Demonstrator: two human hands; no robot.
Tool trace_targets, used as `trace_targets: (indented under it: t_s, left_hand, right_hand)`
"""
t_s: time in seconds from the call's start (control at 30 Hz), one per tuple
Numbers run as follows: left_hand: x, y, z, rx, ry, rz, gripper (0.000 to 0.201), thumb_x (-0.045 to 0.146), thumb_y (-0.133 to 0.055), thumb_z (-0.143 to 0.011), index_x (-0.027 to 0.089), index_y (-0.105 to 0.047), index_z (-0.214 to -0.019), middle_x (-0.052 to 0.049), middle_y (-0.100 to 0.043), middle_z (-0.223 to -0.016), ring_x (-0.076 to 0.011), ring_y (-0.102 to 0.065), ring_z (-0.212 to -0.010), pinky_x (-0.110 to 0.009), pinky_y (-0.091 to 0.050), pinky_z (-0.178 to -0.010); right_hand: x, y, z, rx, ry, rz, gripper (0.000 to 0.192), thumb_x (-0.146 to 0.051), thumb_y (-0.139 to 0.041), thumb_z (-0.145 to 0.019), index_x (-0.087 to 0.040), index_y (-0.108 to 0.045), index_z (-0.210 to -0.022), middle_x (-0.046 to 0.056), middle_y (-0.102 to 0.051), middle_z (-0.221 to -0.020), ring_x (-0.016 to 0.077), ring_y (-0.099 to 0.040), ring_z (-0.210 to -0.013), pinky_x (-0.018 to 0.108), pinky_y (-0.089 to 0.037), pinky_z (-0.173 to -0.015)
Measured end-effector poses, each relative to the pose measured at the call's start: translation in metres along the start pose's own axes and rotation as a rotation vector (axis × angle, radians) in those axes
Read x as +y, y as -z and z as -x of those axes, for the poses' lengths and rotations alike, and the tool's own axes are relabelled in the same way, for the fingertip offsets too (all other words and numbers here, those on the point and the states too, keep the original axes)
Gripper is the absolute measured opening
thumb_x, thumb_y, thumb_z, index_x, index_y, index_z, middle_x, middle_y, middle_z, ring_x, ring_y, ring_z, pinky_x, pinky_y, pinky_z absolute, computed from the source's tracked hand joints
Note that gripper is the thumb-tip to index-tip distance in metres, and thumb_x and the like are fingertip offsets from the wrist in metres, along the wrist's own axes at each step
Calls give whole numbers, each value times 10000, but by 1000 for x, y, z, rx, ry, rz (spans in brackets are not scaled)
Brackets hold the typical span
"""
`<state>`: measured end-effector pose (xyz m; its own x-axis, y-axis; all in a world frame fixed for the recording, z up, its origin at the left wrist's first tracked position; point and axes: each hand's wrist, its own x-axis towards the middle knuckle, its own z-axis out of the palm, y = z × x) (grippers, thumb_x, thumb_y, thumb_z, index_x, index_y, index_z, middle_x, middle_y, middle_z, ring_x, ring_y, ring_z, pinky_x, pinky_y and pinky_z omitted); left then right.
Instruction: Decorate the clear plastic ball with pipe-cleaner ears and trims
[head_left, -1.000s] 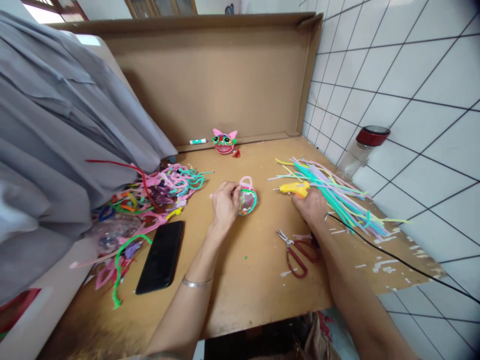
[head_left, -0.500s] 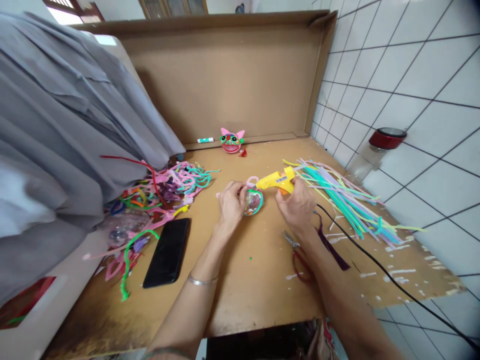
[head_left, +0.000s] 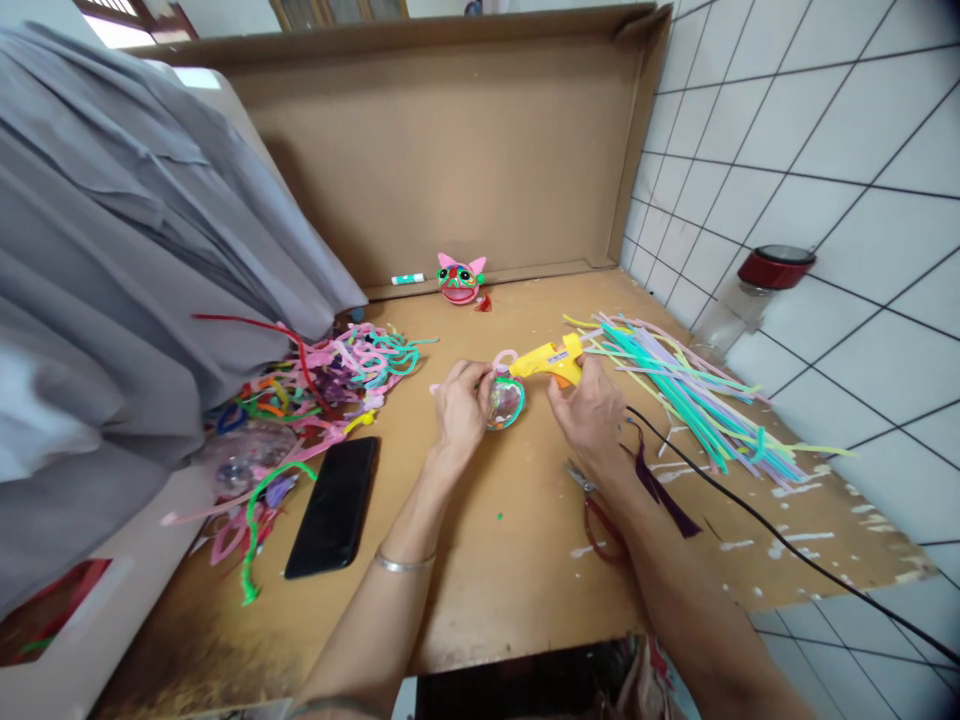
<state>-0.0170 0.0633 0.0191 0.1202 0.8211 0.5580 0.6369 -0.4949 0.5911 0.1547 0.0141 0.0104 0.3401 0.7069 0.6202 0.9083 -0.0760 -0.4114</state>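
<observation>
My left hand is closed on the edge of a small round clear piece rimmed with green pipe cleaner, a pink loop standing at its top. In my right hand is a yellow glue gun, gripped by its handle. The gun points left, its nozzle close to the top of the round piece by my left fingertips; whether they touch I cannot tell. Red-handled scissors lie partly under my right forearm, beside a dark purple tassel.
Tangled pipe cleaners and a black phone lie at left. Straight pipe cleaners and a red-lidded jar are at right. A finished-looking pink-eared face and a glue stick sit at the back. The black cord trails right.
The view has shifted slightly. Both hands keep nearly the same place, with the glue gun's nozzle still near the round piece.
</observation>
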Motion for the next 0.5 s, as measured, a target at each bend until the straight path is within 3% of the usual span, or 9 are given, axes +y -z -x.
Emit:
trace_targets:
  t_s: [0.5]
  left_hand:
    - [-1,2,-1,5,-28,-27,204,254,-537,-893,166,-720,-898,-68,-685,-871,-164,-610,-764,-276,-428,-699]
  right_hand:
    - [1,2,-1,-32,38,-32,322,-332,-493,-841,-144,-531,-1100,130,-681,-930,258,-621,-833,319,-424,-686]
